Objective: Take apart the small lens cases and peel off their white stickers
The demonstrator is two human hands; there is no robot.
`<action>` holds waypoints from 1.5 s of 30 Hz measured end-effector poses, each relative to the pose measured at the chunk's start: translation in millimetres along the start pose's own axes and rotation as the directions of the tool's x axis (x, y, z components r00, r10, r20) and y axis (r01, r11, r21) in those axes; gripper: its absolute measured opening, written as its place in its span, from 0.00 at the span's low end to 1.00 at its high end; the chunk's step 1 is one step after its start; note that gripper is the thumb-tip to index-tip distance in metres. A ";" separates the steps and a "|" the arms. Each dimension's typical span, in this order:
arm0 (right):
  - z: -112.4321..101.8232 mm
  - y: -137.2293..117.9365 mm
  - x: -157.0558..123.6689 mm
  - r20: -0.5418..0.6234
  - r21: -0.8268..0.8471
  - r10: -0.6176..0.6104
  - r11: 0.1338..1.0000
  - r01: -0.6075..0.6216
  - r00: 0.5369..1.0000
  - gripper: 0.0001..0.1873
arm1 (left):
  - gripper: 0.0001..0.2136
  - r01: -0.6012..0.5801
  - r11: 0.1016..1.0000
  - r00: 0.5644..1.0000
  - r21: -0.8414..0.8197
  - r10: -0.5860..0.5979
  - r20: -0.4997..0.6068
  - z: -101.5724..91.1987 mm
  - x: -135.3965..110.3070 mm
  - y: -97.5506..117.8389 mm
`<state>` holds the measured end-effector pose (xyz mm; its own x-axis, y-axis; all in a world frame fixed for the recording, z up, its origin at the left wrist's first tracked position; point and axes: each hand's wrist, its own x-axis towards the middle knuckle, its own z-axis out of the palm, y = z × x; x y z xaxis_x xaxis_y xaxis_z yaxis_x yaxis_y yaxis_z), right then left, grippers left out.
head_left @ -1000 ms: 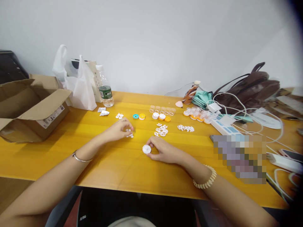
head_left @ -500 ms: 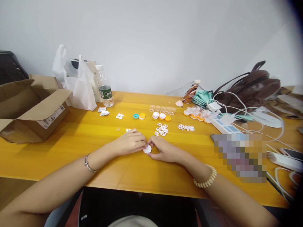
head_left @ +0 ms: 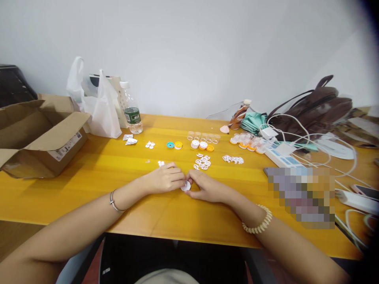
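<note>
Between my fingertips, just above the table, is a small white disc (head_left: 186, 186). My right hand (head_left: 205, 186) grips its edge between thumb and fingers. My left hand (head_left: 166, 178) has its fingers closed against the disc's upper left side, covering part of it. Beyond the hands lie white openwork pieces (head_left: 203, 161) in a loose pile. Small white bits (head_left: 160, 163) rest just past my left hand. Farther back are a teal round cap (head_left: 170, 145), a yellow round cap (head_left: 178, 145) and white round caps (head_left: 195, 144).
Clear small cups (head_left: 204, 137) stand behind the caps, with orange-based clear pieces (head_left: 248, 142) to the right. A cardboard box (head_left: 68, 134), plastic bag (head_left: 100, 114) and water bottle (head_left: 132, 112) are left. Right are a power strip (head_left: 280, 156), cables and a brown bag (head_left: 316, 104).
Both hands stay together on the white disc. The disc's face has tilted slightly and my left fingers have shifted a little over it.
</note>
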<state>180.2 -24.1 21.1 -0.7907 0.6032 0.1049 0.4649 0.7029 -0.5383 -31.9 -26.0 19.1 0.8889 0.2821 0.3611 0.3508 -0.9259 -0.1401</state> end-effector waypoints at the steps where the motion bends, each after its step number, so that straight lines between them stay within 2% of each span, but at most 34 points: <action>1: 0.2 0.2 0.0 -0.002 0.001 0.001 1.000 -0.001 1.000 0.07 | 0.12 -0.026 0.999 0.999 0.046 0.028 -0.023 0.8 0.1 0.0; 7: 0.0 1.3 -0.3 0.003 0.017 0.009 1.000 -0.009 1.000 0.07 | 0.08 -0.131 0.966 0.983 0.223 0.155 -0.097 2.7 1.5 0.5; 15: -1.8 -0.6 -0.3 0.007 0.015 0.011 1.000 -0.011 1.000 0.07 | 0.06 -0.124 0.958 0.979 0.258 0.160 -0.124 4.1 0.2 0.5; 22: -1.2 1.1 -0.1 -0.004 0.026 -0.005 1.000 0.005 1.000 0.07 | 0.09 -0.152 0.950 0.979 0.274 0.183 -0.089 6.5 0.0 0.1; 36: 1.6 3.6 0.9 -0.015 0.033 0.004 0.999 -0.004 1.000 0.07 | 0.06 -0.150 0.969 0.979 0.198 0.174 -0.108 8.1 1.7 -1.4; 40: 1.4 4.1 0.8 -0.015 0.040 0.017 0.999 -0.016 1.000 0.07 | 0.07 -0.123 0.981 0.984 0.149 0.140 -0.110 6.7 2.7 -0.6; 45: 0.8 3.5 1.3 -0.011 0.043 0.023 0.999 -0.022 1.000 0.07 | 0.08 -0.031 0.999 0.988 0.045 0.037 -0.149 7.1 4.7 0.7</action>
<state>180.5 -21.2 18.7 -0.7755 0.6231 0.1018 0.4647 0.6725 -0.5761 -25.3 -23.5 14.2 0.8472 0.2068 0.4893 0.3362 -0.9219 -0.1925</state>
